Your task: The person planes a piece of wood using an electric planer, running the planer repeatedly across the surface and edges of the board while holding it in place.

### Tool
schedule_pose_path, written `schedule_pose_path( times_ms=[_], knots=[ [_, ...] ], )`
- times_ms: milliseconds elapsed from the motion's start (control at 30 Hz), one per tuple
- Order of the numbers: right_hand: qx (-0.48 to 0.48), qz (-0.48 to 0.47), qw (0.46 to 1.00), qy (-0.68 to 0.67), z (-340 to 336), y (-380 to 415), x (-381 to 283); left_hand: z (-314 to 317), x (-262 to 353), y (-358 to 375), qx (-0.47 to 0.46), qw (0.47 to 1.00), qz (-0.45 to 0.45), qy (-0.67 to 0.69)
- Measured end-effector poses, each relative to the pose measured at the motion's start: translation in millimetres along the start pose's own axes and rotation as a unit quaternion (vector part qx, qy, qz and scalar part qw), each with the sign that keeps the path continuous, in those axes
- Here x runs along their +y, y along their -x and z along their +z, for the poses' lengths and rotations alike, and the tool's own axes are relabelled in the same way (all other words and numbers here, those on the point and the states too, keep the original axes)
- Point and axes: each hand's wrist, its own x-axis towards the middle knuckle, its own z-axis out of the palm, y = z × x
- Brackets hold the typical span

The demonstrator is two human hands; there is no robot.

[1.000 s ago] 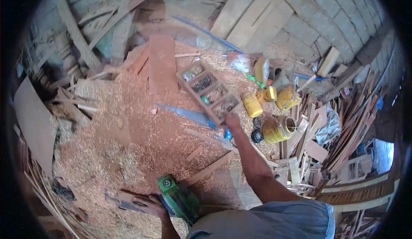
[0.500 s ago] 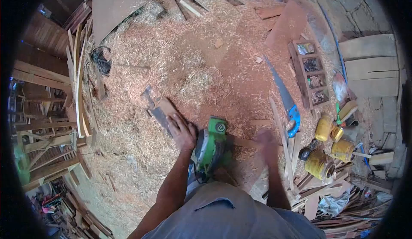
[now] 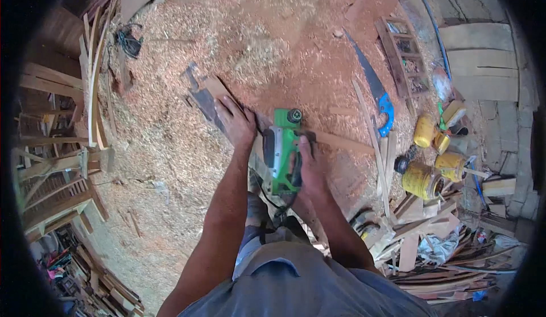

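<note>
My left hand (image 3: 236, 123) presses on a narrow wooden board (image 3: 218, 89), fingers spread over it and the thumb side along its right edge. Under and beside that board lies a dark flat piece (image 3: 206, 105). Just to the right is a green electric planer (image 3: 282, 152), with a black knob at its far end and a cord at the near end. My right hand (image 3: 314, 166) is against the planer's right side, fingers pointing forward; whether it touches the grip is hard to tell. A wooden strip (image 3: 344, 141) runs out to the right from beside the planer.
Wood shavings (image 3: 170, 135) cover the ground. A blue-handled handsaw (image 3: 375, 83) lies to the right, near a compartmented wooden tray (image 3: 404, 55). Yellow containers (image 3: 421, 179) stand farther right above scrap wood (image 3: 426, 226). Long wooden strips (image 3: 95, 83) lean at left.
My right hand has moved left, from beside the wooden strip to the planer's side. My left hand stays on the board. The view has tilted, so the surroundings sit higher.
</note>
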Motion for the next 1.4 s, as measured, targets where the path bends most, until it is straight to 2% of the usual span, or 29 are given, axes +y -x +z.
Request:
schedule_pose_path(
  times_ms=[67,100,267,333,433,533,600,667,833,933,1033,1167,1400],
  knots=[
    [-0.020,-0.008,0.998,0.061,-28.9,43.7,-18.7,-2.8,1.3,6.5,0.015,1.000,0.004,0.015],
    [0.000,-0.046,0.995,0.091,-43.0,66.2,-15.1,-6.0,1.1,7.9,0.018,1.000,0.003,0.025],
    [0.092,-0.002,0.972,0.214,-122.3,181.0,12.7,8.4,-20.0,-11.3,0.075,0.995,0.069,0.019],
    [0.117,0.021,0.958,0.261,-152.7,218.4,38.6,11.5,-23.5,-9.5,0.075,0.995,0.061,0.037],
    [0.154,0.017,0.944,0.292,-188.2,257.1,80.6,11.0,-25.4,-11.4,0.038,0.993,0.062,-0.091],
    [0.150,0.066,0.949,0.270,-204.2,284.7,105.0,16.1,-30.1,-16.2,0.052,0.981,0.085,-0.166],
    [0.139,-0.013,0.932,0.335,-214.2,287.4,131.7,13.5,-27.5,-18.7,0.002,0.977,0.071,-0.200],
    [0.108,0.000,0.926,0.362,-221.4,288.7,144.6,10.3,-29.7,-22.5,-0.035,0.970,0.074,-0.231],
    [0.017,-0.078,0.894,0.440,-209.4,253.5,148.9,13.5,-33.2,-31.9,-0.080,0.974,0.051,-0.206],
    [-0.003,-0.072,0.889,0.451,-202.0,231.4,150.5,12.6,-35.4,-35.5,-0.104,0.973,0.044,-0.199],
    [0.008,-0.107,0.897,0.428,-195.1,219.5,155.6,11.7,-34.6,-37.2,-0.140,0.967,0.036,-0.208],
    [0.012,-0.155,0.881,0.448,-176.0,201.7,138.3,6.2,-30.5,-38.4,-0.169,0.966,0.018,-0.192],
    [0.003,-0.198,0.864,0.463,-140.4,156.6,119.7,-10.5,-17.7,-35.5,-0.187,0.967,0.013,-0.174]
  ],
)
